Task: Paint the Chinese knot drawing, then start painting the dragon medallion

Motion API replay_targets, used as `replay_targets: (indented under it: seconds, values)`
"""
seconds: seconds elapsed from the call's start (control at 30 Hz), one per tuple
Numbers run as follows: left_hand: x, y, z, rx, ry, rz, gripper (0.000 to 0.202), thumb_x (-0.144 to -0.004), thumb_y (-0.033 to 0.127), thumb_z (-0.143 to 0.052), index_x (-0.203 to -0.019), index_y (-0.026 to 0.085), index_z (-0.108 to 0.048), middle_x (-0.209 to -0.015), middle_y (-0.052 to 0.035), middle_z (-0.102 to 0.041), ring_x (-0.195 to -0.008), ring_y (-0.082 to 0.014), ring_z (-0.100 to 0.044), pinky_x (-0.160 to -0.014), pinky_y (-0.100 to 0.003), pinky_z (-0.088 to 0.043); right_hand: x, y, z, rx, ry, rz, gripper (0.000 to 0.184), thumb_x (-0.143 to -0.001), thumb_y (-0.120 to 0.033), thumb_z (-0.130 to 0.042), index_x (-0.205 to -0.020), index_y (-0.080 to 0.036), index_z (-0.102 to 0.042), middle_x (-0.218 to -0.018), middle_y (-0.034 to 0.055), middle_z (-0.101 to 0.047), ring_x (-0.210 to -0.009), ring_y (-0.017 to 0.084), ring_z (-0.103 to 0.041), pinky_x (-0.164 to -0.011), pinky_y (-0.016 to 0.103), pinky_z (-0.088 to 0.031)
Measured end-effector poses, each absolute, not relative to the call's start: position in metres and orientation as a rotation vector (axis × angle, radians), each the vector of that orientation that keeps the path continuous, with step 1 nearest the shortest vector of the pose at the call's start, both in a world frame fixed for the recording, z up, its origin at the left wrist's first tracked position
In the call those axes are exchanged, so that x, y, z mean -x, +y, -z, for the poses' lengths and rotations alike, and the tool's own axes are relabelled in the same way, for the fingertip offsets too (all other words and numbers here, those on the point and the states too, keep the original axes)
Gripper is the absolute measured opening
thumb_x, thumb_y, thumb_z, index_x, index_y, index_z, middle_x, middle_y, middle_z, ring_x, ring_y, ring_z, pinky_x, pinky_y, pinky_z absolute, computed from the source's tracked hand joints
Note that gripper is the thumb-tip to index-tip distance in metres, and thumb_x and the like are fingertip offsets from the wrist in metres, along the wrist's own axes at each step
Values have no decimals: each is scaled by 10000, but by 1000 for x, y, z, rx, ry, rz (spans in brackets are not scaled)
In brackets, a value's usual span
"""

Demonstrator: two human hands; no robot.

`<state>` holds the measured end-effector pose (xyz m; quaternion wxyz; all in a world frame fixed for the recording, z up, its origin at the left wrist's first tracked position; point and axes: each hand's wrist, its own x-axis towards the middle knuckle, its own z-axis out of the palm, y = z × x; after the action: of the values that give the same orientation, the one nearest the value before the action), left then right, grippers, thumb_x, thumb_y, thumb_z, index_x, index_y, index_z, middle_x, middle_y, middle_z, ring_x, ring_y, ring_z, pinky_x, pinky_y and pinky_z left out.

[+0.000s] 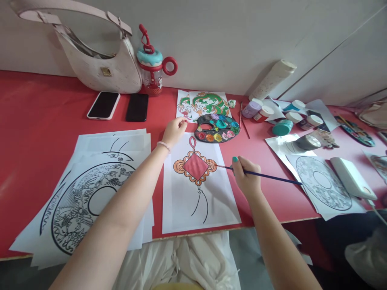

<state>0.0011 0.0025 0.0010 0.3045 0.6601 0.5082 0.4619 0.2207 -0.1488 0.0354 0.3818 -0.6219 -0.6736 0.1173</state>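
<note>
A white sheet (181, 213) with a knot-shaped ornament drawn on it lies before me. Its centre diamond (196, 166) is painted red and the loops around it orange; the lower tassel lines are bare. My right hand (247, 175) is closed around a dark blue paintbrush (272, 177), whose tip meets the orange swirl on the ornament's right. My left hand (175, 132), fingers curled in, rests at the sheet's top left corner, with nothing visible in it. Just right of that hand sits a black paint palette (208, 127) with several colours in its wells.
Line-drawing sheets (142, 225) lie at left under my forearm. Behind stand two phones (104, 105), a white handbag (99, 76) and a red-handled cup (152, 76). Painted dragon pictures (208, 102) lie behind the palette. Paint jars (282, 127) and a white power bank (352, 177) are at right.
</note>
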Motion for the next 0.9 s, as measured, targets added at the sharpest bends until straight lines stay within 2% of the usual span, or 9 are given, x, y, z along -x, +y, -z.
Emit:
replay_targets:
  seconds: [0.1, 0.27, 0.5, 0.7, 0.8, 0.9]
  values:
    - [-1, 3, 0, -1743, 1348, -1226, 133, -820, 179, -479, -796, 164, -609, -629, -1, -543, -567, -121, -478, -543, -246, -343, -221, -148, -35, 1576, -1759, -278, 478, -894, -422, -405, -509, -197, -232, -437, -47, -259, -425, 66, -231, -430, 241, -219]
    - [0, 4, 2, -1754, 1345, -1222, 144, -817, 184, -473, -803, 165, -616, -643, -6, -564, -554, -115, -471, -530, -242, -336, -220, -148, -37, 1581, -1752, -365, 474, -903, -439, -379, -508, -194, -288, -435, -39, -299, -419, 67, -271, -428, 237, -241]
    - [0, 5, 3, -1755, 1355, -1225, 152, -818, 208, -473, -820, 172, -621, -619, 0, -554, -553, -120, -471, -533, -245, -343, -218, -143, -40, 1557, -1771, -415, 498, -884, -482, -402, -499, -196, -268, -421, -39, -282, -413, 67, -252, -408, 236, -223]
    - [-1, 2, -1, -1735, 1352, -1217, 151, -819, 201, -470, -829, 178, -619, -695, -11, -605, -585, -120, -498, -556, -247, -365, -219, -117, -42, 1553, -1658, -355, 358, -857, -364, -449, -549, -201, -366, -468, -32, -384, -445, 86, -344, -454, 236, -279]
    - [-1, 1, -2, -1734, 1361, -1206, 156, -821, 206, -468, -822, 179, -622, -660, -7, -589, -554, -119, -480, -528, -244, -349, -218, -90, -40, 1539, -1711, -339, 205, -773, -287, -528, -614, -201, -430, -515, -37, -431, -485, 92, -376, -493, 230, -314]
    - [0, 2, -1, -1737, 1360, -1212, 158, -821, 211, -466, -813, 179, -621, -614, 2, -558, -531, -119, -463, -508, -242, -334, -217, -69, -37, 1552, -1752, -321, 170, -726, -248, -538, -605, -201, -429, -543, -30, -459, -517, 98, -402, -518, 229, -327]
